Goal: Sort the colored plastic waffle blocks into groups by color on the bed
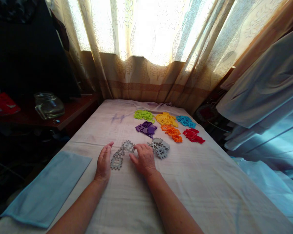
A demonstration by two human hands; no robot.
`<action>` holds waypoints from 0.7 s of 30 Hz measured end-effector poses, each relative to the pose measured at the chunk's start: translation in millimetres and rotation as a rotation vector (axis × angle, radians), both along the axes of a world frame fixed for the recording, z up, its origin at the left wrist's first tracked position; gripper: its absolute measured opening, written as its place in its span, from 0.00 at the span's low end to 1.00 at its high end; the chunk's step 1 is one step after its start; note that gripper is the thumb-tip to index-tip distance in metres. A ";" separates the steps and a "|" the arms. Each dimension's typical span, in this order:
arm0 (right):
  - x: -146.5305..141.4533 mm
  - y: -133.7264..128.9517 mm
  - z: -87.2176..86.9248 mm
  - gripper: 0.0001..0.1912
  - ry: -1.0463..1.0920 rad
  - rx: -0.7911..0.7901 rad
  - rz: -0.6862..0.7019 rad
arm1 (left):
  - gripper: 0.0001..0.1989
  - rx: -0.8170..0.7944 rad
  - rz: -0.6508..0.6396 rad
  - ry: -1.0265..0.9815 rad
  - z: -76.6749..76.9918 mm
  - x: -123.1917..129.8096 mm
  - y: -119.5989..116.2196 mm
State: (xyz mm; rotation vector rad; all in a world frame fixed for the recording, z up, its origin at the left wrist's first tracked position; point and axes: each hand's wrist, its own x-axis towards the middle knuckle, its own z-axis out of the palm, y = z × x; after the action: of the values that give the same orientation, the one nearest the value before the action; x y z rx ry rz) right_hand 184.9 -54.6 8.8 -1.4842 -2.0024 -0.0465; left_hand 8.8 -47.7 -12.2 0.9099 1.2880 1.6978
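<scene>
My left hand (104,163) rests on its edge on the cloth, fingers stretched out and palm turned inward, just left of a row of grey pieces. In that row lie a square grey interlocking building piece (116,162) with a windowed middle, a small triangular-looking grey piece (119,151) and another grey frame piece (128,146). My right hand (145,159) is over the cloth with its thumb apart from its bent fingers. Its fingertips reach the right edge of that last frame piece. Right of this hand sits a pile of grey pieces (161,149), partly hidden by it.
Beyond are piles of purple (146,129), lime green (144,115), yellow (166,119), orange (172,133), blue (186,121) and red pieces (193,135). A folded light blue cloth (48,188) lies at left. A glass jar (49,105) stands on a side table.
</scene>
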 end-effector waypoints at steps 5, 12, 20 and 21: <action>42.8 9.2 5.8 0.10 0.007 0.057 -0.205 | 0.18 0.007 0.019 0.056 -2.9 14.4 9.6; 85.7 10.3 1.8 0.09 -0.020 0.004 -0.424 | 0.17 -0.004 -0.011 -0.044 -1.5 33.4 19.1; 82.5 9.5 1.0 0.08 0.038 0.118 -0.382 | 0.15 -0.106 -0.004 -0.371 15.5 17.0 20.1; 77.1 8.2 2.1 0.07 0.045 0.131 -0.347 | 0.15 -0.115 0.004 -0.405 18.6 11.1 21.1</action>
State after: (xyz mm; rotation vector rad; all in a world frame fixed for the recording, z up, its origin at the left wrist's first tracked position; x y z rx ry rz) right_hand 262.0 -46.4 11.0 -1.7126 -1.6533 -0.2809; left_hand 19.9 -26.6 6.4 0.4634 1.0980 1.6843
